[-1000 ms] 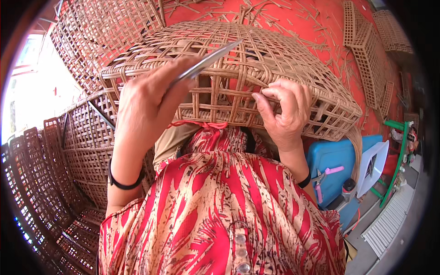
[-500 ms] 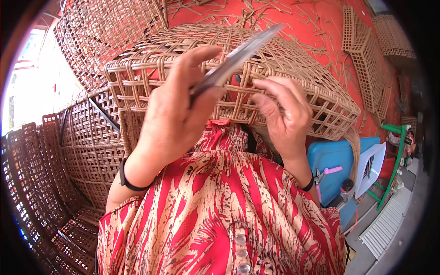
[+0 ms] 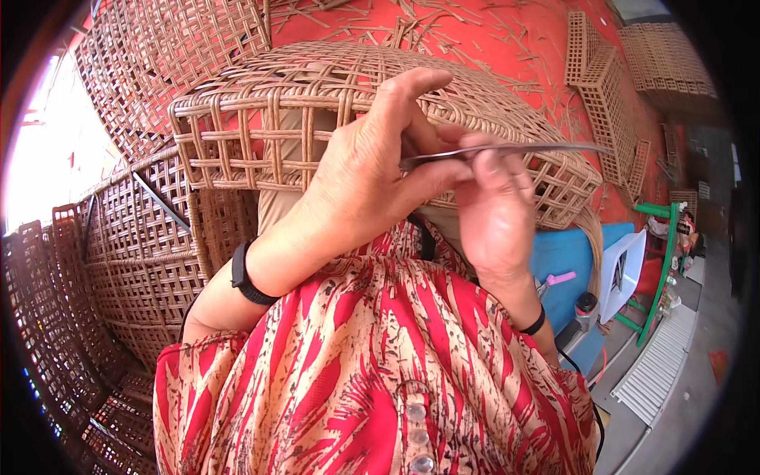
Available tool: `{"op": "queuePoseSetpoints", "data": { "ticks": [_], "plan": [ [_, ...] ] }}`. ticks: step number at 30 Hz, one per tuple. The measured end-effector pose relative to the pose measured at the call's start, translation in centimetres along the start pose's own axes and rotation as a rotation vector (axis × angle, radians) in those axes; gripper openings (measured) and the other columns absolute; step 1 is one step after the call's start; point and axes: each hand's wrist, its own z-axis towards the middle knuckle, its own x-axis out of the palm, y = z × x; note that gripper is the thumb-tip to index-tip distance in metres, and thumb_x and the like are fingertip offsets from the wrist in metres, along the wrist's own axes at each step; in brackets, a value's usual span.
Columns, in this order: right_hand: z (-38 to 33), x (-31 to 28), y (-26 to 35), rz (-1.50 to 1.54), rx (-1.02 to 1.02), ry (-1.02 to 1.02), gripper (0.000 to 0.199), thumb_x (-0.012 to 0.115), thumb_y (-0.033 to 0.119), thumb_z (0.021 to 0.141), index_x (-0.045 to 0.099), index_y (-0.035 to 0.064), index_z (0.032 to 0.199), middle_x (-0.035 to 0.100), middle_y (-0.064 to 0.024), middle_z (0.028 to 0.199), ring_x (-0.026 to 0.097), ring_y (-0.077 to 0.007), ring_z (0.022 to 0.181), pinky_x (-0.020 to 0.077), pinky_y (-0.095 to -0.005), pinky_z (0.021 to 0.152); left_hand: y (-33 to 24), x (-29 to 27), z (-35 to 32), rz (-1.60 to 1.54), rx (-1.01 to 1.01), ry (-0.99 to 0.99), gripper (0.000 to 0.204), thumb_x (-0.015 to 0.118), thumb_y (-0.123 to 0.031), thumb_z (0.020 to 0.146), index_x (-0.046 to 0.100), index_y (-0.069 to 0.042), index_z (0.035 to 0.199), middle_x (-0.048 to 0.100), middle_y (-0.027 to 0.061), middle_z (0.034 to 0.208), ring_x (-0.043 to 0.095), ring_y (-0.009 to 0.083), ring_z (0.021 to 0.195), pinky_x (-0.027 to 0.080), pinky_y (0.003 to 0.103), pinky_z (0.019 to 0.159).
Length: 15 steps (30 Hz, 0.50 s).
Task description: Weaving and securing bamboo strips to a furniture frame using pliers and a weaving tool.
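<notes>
My left hand point(image 3: 360, 170) is closed around the base of a long, flat metal blade point(image 3: 554, 147). Its handle is hidden in the palm. The blade points right, with its thin edge towards me. My right hand point(image 3: 500, 218) meets the left one, its bent fingertips closed at the near part of the blade. Under both hands lies a woven brown rattan-like basket point(image 3: 237, 146) on its side, reaching over my lap. Its open lattice side faces me, and the hands hide the middle of its rim.
More woven panels point(image 3: 134, 245) stand at the left. Cut strips point(image 3: 483, 39) litter the red floor point(image 3: 317, 28) beyond. At the right are a blue stool-like surface point(image 3: 558, 249), pink-handled pliers point(image 3: 560, 279), a white bin point(image 3: 619, 277), a dark-capped bottle point(image 3: 586, 305) and a green metal frame point(image 3: 661, 269).
The blade has swung from pointing up and right to pointing nearly level to the right. My left hand has moved right, and my right hand has left the basket rim for the blade.
</notes>
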Motion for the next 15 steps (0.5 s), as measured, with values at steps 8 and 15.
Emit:
{"op": "queuePoseSetpoints", "data": {
  "ticks": [8, 15],
  "plan": [
    [2.2, -2.9, 7.1, -0.274, -0.13, 0.065, 0.03, 0.055, 0.018, 0.101, 0.058, -0.0011, 0.123, 0.066, -0.0087, 0.087, 0.069, -0.0243, 0.081, 0.0569, -0.0345, 0.075, 3.8, -0.8, 1.3, 0.565, 0.251, 0.011, 0.037, 0.074, -0.018, 0.079, 0.068, -0.013, 0.115, 0.059, 0.0077, 0.115, 0.053, 0.0294, 0.108, 0.04, 0.042, 0.093],
    [4.5, -2.4, 8.6, -0.945, 0.052, 0.089, 0.035, 0.065, 0.014, 0.095, 0.061, -0.0022, 0.125, 0.064, -0.002, 0.089, 0.064, -0.0156, 0.081, 0.0518, -0.0303, 0.073, 6.8, 1.4, 2.5, 0.62, 0.312, -0.029, 0.026, 0.066, -0.016, 0.076, 0.067, -0.017, 0.102, 0.058, 0.0043, 0.11, 0.053, 0.0254, 0.105, 0.036, 0.044, 0.093]
  ]
}}
